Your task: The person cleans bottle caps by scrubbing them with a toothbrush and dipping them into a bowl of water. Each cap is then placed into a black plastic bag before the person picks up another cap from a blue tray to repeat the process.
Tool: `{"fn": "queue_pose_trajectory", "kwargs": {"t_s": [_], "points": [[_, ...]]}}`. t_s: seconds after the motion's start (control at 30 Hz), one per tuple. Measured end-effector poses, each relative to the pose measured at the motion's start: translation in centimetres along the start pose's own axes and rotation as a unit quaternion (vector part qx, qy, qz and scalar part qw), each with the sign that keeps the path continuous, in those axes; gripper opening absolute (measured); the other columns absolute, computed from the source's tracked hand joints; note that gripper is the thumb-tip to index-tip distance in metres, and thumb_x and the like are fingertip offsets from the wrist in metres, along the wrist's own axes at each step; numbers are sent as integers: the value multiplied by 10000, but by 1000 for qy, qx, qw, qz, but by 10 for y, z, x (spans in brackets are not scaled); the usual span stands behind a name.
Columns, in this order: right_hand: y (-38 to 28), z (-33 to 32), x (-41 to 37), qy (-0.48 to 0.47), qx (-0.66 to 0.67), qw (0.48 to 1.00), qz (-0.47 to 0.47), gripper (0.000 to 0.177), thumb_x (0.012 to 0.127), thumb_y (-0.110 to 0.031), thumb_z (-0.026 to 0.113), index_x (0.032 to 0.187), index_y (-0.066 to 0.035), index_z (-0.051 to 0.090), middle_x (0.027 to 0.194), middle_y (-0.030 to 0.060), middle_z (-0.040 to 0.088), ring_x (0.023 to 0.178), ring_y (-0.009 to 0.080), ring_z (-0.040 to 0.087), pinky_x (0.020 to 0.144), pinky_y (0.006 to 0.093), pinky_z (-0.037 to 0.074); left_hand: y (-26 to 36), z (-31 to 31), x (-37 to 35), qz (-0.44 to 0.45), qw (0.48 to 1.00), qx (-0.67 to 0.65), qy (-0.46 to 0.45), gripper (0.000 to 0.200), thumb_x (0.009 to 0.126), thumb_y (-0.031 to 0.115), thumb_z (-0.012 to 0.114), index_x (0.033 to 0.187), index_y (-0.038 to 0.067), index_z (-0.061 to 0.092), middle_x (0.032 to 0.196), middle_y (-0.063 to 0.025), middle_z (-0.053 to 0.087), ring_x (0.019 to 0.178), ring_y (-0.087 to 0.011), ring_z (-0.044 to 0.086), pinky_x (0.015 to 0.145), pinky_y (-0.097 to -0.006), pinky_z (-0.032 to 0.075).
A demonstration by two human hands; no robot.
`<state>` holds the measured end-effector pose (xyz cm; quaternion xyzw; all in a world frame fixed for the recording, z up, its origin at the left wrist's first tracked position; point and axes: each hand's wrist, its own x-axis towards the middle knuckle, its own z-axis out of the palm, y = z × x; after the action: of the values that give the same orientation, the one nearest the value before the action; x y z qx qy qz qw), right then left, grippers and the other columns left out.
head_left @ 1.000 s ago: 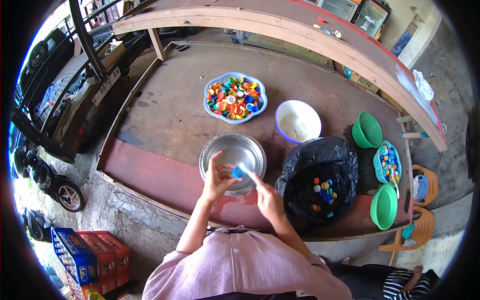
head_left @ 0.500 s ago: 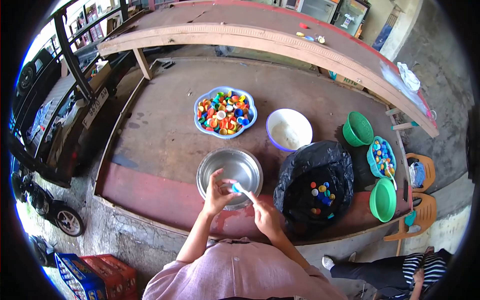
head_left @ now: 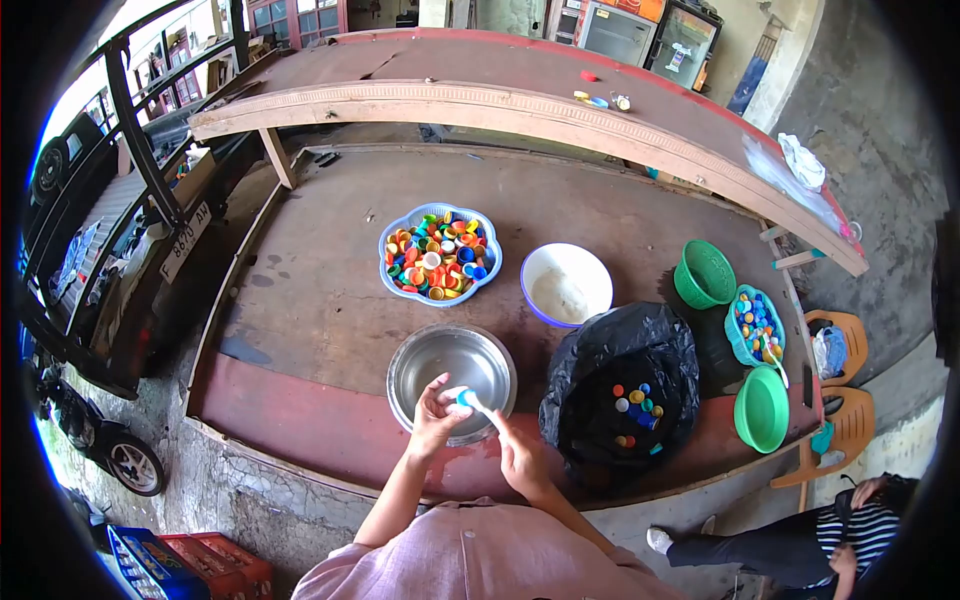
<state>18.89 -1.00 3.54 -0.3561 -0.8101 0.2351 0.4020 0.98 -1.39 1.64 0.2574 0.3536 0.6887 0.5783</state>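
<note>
My left hand (head_left: 432,420) pinches a light blue bottle cap (head_left: 464,398) over the near side of a metal basin (head_left: 404,368). In my right hand (head_left: 522,460) is a slim white brush (head_left: 483,409), its tip against the cap; the bristles are too small to make out. Beside my right hand, a black plastic bag (head_left: 572,365) stands with its mouth wide and several coloured caps inside. Beyond the basin, a light blue scalloped bowl (head_left: 387,278) is heaped with coloured caps. A white bowl with a purple rim (head_left: 544,276) holds cloudy liquid.
To the right stand a green basket (head_left: 705,275), a turquoise basket (head_left: 738,335) of caps with a white-handled tool, and a green bowl (head_left: 762,410). A raised wooden shelf (head_left: 450,100) spans the table's back. Another person (head_left: 820,540) is at the lower right.
The view has tilted up slightly, so the table things appear lower. Both hands remain over the basin with the cap and brush. The other person's arm at lower right has risen.
</note>
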Motion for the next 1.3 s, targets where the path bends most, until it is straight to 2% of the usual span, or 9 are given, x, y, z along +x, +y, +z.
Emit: {"fn": "queue_pose_trajectory", "kwargs": {"t_s": [0.6,0.63,0.7,0.73,0.83,0.93,1.07,1.17,1.3], "points": [[24,12,9,67,20,993,91,371,894,-132,492,1249,-27,470,831,166,635,684,325,613,603,370,466,7,16,-13,-38,994,-100,-8,655,773,10,662,1310,31,288,1104,-89,542,959,-133,563,811,-247,476],[26,24,15,142,87,981,100,292,913,-191,488,1149,-23,528,701,76,608,539,207,565,500,316,432,4,17,-12,-36,994,-100,-5,655,773,10,662,1310,31,288,1104,-89,542,959,-133,563,811,-247,476],[19,13,23,-57,424,805,411,233,917,-246,499,1025,-47,556,615,-39,487,498,60,442,445,230,345,-4,17,-11,33,998,58,-10,737,747,-11,680,1332,30,232,1078,-97,534,954,-147,557,826,-270,466],[6,13,30,-52,432,791,431,216,913,-291,508,923,-83,568,595,-90,357,514,-11,313,445,178,247,-4,20,-12,28,991,129,-4,783,732,-30,685,1341,21,194,1056,-101,528,951,-158,552,842,-285,457],[6,21,34,-16,250,935,250,288,899,-301,524,920,-19,578,616,-28,478,574,32,409,490,225,336,-5,12,-10,88,940,328,-41,771,724,23,713,1337,14,245,1033,-87,548,949,-160,554,847,-298,464],[18,20,34,-124,191,950,214,308,912,-275,488,1077,-24,553,674,72,578,597,141,545,542,295,411,3,6,-7,74,914,390,-84,737,742,15,693,1340,13,263,1033,-92,540,959,-163,552,858,-302,473],[-9,-11,44,-18,122,985,120,362,931,-179,404,1278,-82,439,873,224,618,768,364,608,639,401,453,12,14,-14,82,972,219,-6,682,767,-9,658,1335,-7,280,1084,-101,522,1027,-174,533,914,-306,438],[-8,-27,38,-26,105,993,-47,437,873,-70,460,1304,-137,427,864,168,617,674,324,602,601,387,477,10,-1,-10,49,962,269,-29,720,768,0,662,1356,13,247,1088,-105,521,1040,-182,528,919,-313,435],[2,-41,27,-114,-75,991,14,506,797,19,468,1276,-144,470,721,122,596,600,290,585,531,367,475,26,14,-17,52,963,250,-81,794,764,1,669,1384,40,173,1084,-108,519,1041,-187,521,927,-329,428]]}}
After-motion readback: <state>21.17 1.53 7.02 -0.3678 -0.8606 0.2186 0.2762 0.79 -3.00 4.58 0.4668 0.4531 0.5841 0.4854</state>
